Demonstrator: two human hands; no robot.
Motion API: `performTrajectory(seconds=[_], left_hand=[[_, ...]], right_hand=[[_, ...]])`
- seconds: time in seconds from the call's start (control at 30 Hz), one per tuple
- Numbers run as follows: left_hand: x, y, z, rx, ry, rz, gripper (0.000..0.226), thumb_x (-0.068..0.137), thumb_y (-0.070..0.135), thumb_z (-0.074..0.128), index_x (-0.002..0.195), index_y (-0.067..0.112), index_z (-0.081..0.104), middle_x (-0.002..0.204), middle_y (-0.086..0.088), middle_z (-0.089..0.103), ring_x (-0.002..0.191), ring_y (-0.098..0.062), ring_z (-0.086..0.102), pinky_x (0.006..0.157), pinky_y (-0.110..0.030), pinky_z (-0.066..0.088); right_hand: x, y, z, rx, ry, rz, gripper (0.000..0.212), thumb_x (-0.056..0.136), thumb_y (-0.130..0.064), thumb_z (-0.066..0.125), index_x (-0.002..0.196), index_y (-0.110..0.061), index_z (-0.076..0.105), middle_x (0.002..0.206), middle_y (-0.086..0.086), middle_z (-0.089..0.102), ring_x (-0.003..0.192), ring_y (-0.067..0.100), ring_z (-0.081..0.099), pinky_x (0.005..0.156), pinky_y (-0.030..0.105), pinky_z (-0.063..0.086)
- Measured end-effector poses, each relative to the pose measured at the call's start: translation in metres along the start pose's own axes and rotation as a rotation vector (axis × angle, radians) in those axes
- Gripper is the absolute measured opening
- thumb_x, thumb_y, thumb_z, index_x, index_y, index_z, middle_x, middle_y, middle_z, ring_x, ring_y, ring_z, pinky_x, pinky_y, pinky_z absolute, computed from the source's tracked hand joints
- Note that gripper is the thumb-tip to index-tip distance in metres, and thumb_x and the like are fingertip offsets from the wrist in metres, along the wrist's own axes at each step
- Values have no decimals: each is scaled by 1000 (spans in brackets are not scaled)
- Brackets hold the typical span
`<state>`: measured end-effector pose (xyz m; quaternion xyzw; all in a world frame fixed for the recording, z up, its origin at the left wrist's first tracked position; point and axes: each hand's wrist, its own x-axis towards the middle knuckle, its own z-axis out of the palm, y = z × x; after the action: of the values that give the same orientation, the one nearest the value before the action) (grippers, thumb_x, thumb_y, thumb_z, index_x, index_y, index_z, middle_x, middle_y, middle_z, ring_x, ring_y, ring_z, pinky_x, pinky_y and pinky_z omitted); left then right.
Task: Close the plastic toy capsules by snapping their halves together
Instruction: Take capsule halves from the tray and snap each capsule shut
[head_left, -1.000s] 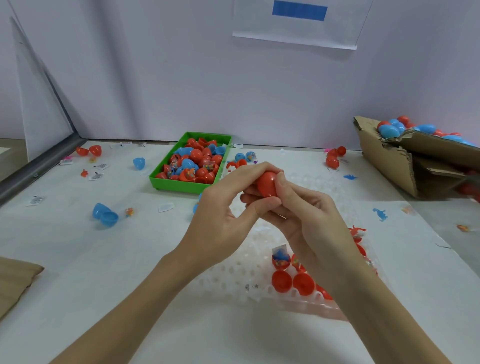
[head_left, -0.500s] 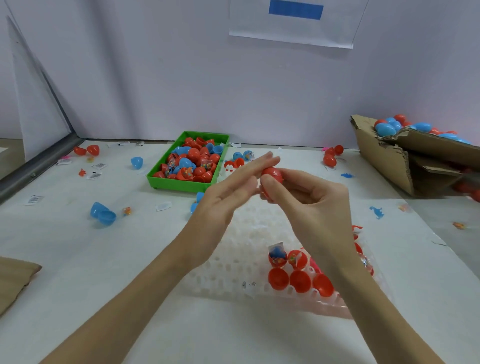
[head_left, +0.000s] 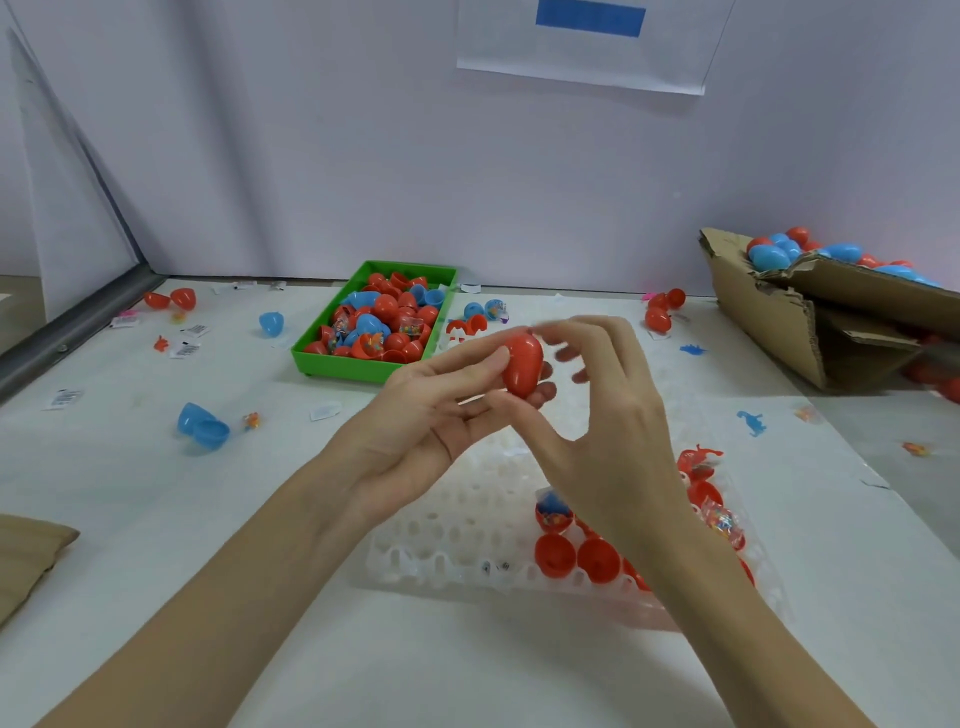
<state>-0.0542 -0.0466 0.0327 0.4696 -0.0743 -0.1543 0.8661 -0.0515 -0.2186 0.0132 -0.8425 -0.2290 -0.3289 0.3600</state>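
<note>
One closed red capsule at frame centre, pinched by left hand; right hand thumb touches it, fingers blurred, spread.

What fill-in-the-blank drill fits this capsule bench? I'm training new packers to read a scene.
1. The closed capsule held up between the hands is ____ in colour.
2. Loose capsule halves fill a tray coloured ____.
3. The left hand pinches the capsule; the right hand has its fingers spread ____ beside it.
4. Finished capsules are piled in the ____ box at far right.

Missing words: red; green; open; cardboard
</note>
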Motion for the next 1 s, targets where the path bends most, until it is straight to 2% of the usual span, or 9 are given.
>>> performTrajectory(seconds=[0.07, 0.13, 0.23, 0.4, 0.5, 0.63, 0.73, 0.83, 1.0], left_hand=[[0, 3, -2, -23, -30, -16, 30, 90, 14, 68, 118, 10, 79, 123, -23, 73, 112, -33, 73, 88, -30, 61], [0, 1, -3, -7, -51, -17, 28, 91, 16, 68, 115, 9, 80, 122, -22, 73, 110, -31, 74, 88, -30, 61], [0, -2, -5, 26, -71, -17, 32, 91, 19, 67, 118, 5, 78, 122, -22, 73, 111, -28, 74, 94, -30, 59], [1, 1, -8, 43, -114, -23, 36, 86, 26, 71, 113, 3, 79, 118, -19, 75, 115, -25, 72, 93, -27, 58], [1, -1, -8, 4, -137, -44, 34, 89, 27, 69, 111, 3, 80, 114, -15, 76, 114, -23, 72, 94, -28, 57], [0, -3, -8, -46, -165, -78, 29, 96, 29, 62, 107, 10, 82, 103, -4, 78, 112, -16, 72, 96, -26, 56], [0, -3, -5, -31, -203, -112, 34, 103, 31, 55, 109, 11, 81, 95, -1, 78, 105, -12, 74, 106, -31, 52], [0, -3, -4, -55, -185, -166, 35, 96, 34, 65, 117, 11, 79, 115, -11, 77, 114, -20, 72, 103, -35, 55], [0, 0, -7, -93, -172, -208, 42, 93, 31, 67, 125, 5, 74, 120, -15, 74, 113, -24, 71, 104, -38, 55]], right_hand=[[1, -2, -1, 88, -41, -52, 61, 93, -37, 72, 143, -7, 53, 137, 3, 58, 125, 11, 56, 104, 22, 47], [1, -4, -2, 170, -84, -96, 56, 95, -26, 72, 144, -7, 54, 142, 1, 58, 131, 5, 53, 107, 19, 44], [1, -5, -6, 241, -114, -75, 52, 93, -22, 74, 141, -10, 58, 134, -3, 64, 121, 4, 60, 102, 15, 45], [3, -11, -13, 181, -98, -85, 52, 89, -36, 72, 134, -12, 65, 123, -2, 72, 107, 13, 68, 98, 13, 47], [1, -12, -12, 130, -54, -109, 48, 91, -34, 72, 131, -9, 66, 115, 2, 74, 97, 8, 65, 95, 8, 47], [-1, -15, -10, 110, 0, -165, 43, 92, -21, 69, 131, -3, 65, 115, 8, 72, 102, 0, 54, 96, 4, 43], [0, -15, -12, 70, 7, -174, 42, 95, -25, 64, 131, -2, 65, 116, 10, 73, 105, 13, 66, 101, 14, 47], [1, -15, -13, 31, 9, -190, 47, 97, -35, 61, 129, -1, 67, 114, 13, 75, 107, 27, 69, 107, 20, 42], [4, -12, -13, 33, -52, -190, 49, 93, -37, 63, 130, -6, 66, 118, 11, 74, 109, 21, 70, 104, 13, 44]])
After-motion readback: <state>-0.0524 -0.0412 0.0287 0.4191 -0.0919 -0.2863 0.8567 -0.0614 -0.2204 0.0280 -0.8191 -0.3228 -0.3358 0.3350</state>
